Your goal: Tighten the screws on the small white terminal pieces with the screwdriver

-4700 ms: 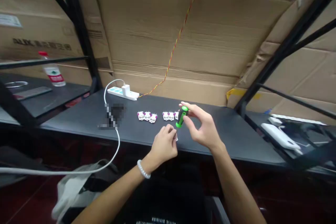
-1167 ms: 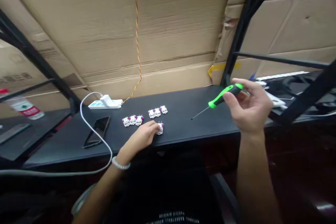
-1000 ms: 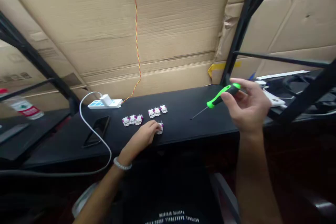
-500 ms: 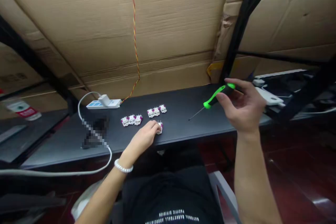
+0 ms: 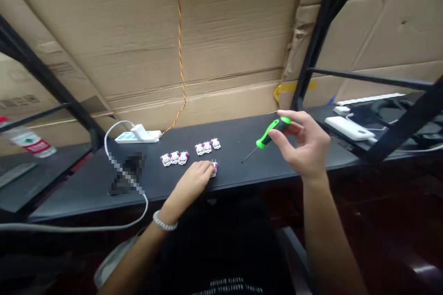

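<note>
Right hand (image 5: 304, 150) right of centre, fingers closed around a green-and-black screwdriver (image 5: 276, 130), shaft slanting down-left, left hand (image 5: 194, 182) below centre, fingers pinching a white-and-purple component (image 5: 214, 171) on the black tabletop (image 5: 238, 140), matching trio (image 5: 174, 157) to its left, second trio (image 5: 207, 147) above.

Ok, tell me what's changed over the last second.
The right hand has brought the screwdriver leftward, its tip closer to the left hand. The left hand and its white-and-purple part seem to have edged slightly right. No grip was taken or released. The left trio and right trio of similar parts stayed put.
</note>
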The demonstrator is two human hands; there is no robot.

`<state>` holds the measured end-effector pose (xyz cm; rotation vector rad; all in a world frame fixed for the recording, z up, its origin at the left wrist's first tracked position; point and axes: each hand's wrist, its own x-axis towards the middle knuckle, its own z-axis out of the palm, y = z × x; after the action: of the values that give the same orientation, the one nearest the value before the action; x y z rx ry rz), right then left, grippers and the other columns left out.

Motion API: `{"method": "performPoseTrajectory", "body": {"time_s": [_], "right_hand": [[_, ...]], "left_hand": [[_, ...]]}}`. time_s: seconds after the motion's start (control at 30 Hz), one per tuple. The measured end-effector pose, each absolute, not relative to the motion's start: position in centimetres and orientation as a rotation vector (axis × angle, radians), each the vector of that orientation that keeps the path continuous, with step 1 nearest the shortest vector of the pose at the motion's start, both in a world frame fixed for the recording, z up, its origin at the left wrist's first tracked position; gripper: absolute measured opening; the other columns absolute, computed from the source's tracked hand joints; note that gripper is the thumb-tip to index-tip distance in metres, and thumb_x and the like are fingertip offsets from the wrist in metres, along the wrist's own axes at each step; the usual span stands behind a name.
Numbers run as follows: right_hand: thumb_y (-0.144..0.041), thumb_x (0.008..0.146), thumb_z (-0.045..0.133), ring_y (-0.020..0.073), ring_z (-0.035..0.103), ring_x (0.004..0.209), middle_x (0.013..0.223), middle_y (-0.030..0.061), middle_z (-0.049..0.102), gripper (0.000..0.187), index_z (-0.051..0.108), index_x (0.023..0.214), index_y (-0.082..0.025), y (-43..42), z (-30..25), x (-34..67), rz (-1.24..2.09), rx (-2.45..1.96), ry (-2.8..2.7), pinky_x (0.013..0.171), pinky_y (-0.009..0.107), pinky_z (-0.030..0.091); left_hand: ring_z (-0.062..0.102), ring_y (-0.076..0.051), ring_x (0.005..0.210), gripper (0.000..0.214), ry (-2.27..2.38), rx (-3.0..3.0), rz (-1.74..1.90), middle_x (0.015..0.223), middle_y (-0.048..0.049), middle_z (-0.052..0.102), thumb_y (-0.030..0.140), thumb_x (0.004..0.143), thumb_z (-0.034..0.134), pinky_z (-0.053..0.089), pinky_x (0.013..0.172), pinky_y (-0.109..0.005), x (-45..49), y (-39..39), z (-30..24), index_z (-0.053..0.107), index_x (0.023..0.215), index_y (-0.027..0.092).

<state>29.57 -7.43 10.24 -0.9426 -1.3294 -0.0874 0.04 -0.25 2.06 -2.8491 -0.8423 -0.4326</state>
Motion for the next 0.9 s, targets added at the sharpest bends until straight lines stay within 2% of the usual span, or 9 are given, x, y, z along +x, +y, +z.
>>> {"method": "performPoseTrajectory", "body": {"time_s": [0.23, 0.4, 0.63, 0.9], "right_hand": [[-0.031, 0.084, 0.084, 0.0206, 0.073, 0.082, 0.098, 0.0029, 0.072, 0.036, 0.075, 0.119, -0.026, -7.3, 10.1, 29.1, -0.103, -0.928, -1.361, 0.073, 0.036, 0.065], [-0.031, 0.085, 0.084, 0.0204, 0.073, 0.084, 0.101, 0.0031, 0.073, 0.036, 0.074, 0.12, -0.027, -7.2, 9.9, 28.6, -0.07, -0.935, -1.385, 0.072, 0.035, 0.063], [-0.029, 0.089, 0.082, 0.0172, 0.069, 0.078, 0.099, 0.0019, 0.069, 0.035, 0.072, 0.122, -0.026, -6.5, 9.3, 26.9, 0.02, -0.87, -1.467, 0.066, 0.032, 0.057], [-0.024, 0.089, 0.08, 0.0163, 0.064, 0.075, 0.1, 0.0023, 0.068, 0.036, 0.071, 0.124, -0.027, -5.7, 8.4, 24.9, 0.064, -0.831, -1.541, 0.066, 0.032, 0.057]], "left_hand": [[0.067, -0.024, 0.103, 0.018, -0.877, -2.886, -0.513, 0.116, -0.009, 0.073, 0.009, 0.105, 0.049, 0.055, 0.092, -0.037, 0.2, -0.3, 1.6, 0.065, 0.106, 0.019], [0.069, -0.023, 0.108, 0.02, -0.895, -2.952, -0.779, 0.118, -0.0092, 0.073, 0.013, 0.107, 0.049, 0.058, 0.097, -0.038, -0.2, 0.0, 0.6, 0.068, 0.107, 0.019], [0.07, -0.023, 0.108, 0.016, -1.056, -3.097, -1.196, 0.111, -0.0077, 0.073, 0.019, 0.103, 0.058, 0.059, 0.101, -0.04, 0.1, -0.2, 0.5, 0.073, 0.099, 0.022], [0.067, -0.02, 0.093, 0.011, -1.332, -3.17, -1.296, 0.106, -0.0065, 0.065, 0.022, 0.096, 0.067, 0.058, 0.086, -0.034, 0.4, 0.4, 0.2, 0.077, 0.093, 0.021]]}}
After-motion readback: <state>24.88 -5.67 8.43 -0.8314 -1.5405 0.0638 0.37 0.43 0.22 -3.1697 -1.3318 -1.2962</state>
